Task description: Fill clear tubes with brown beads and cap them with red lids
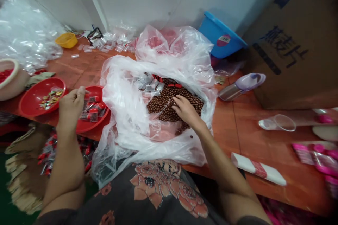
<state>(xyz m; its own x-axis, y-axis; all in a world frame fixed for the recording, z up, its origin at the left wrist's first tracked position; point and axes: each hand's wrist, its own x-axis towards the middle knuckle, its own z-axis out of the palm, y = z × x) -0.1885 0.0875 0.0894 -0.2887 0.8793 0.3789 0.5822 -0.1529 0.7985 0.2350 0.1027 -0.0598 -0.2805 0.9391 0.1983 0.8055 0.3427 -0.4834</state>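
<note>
My right hand (186, 110) reaches into a white plastic bag (126, 102) lying wide open. Its fingers are stretched out on a heap of small round brown balls (165, 100). Small clear containers (150, 86) and a red scoop-like piece (174, 85) lie among the balls. My left hand (70, 103) is raised between two red plates, its fingers curled together; what they hold, if anything, is hidden. Beside it, the nearer red plate (86, 126) bears several red-capped small packs (93, 107). On the other red plate (29, 103) are small gold and coloured pieces (51, 97).
Clear containers are heaped at the left (23, 28) near a yellow bowl (66, 40). A blue basin (220, 37), purple-lidded bottle (241, 86) and large carton (295, 49) stand right. A clear cup (282, 123) and white packet (258, 168) lie on the orange table (224, 130).
</note>
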